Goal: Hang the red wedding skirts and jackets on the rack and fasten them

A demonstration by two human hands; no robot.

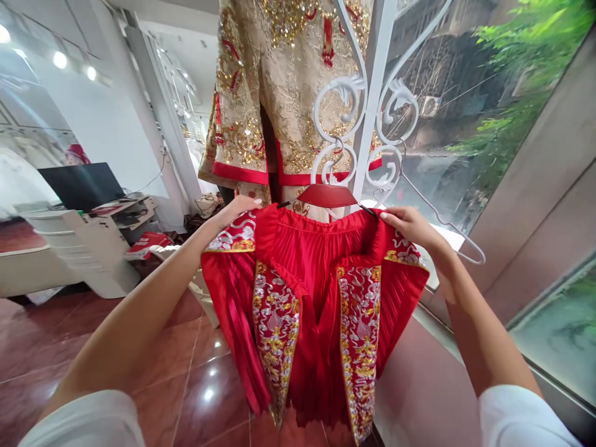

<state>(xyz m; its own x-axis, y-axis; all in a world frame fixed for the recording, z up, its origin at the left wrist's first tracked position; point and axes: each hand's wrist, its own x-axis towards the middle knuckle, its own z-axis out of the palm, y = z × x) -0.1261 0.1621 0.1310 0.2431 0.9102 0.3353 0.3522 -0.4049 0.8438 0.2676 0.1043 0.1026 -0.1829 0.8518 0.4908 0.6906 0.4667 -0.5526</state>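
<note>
A red pleated skirt (pixel 307 335) with gold and silver embroidered panels hangs in front of me. Its gathered waistband is on a hanger (pixel 328 195) with a red centre and dark side bars, hooked on a white scrollwork stand (pixel 372 93). At the upper left corner of the skirt, my left hand (pixel 239 206) is closed on the fabric, its fingers partly hidden behind the cloth. My right hand (pixel 412 226) pinches the opposite upper corner, near the hanger's end, with the thumb in front. The embroidered side flaps spread outward below both hands.
Behind the skirt hangs a cream and gold beaded garment (pixel 298 112) with red trim. A bare wire hanger (pixel 442 220) dangles at the right, by the window (pixel 437 167). A desk with a dark monitor (pixel 81 186) stands at the left on a red tiled floor (pixel 186 397).
</note>
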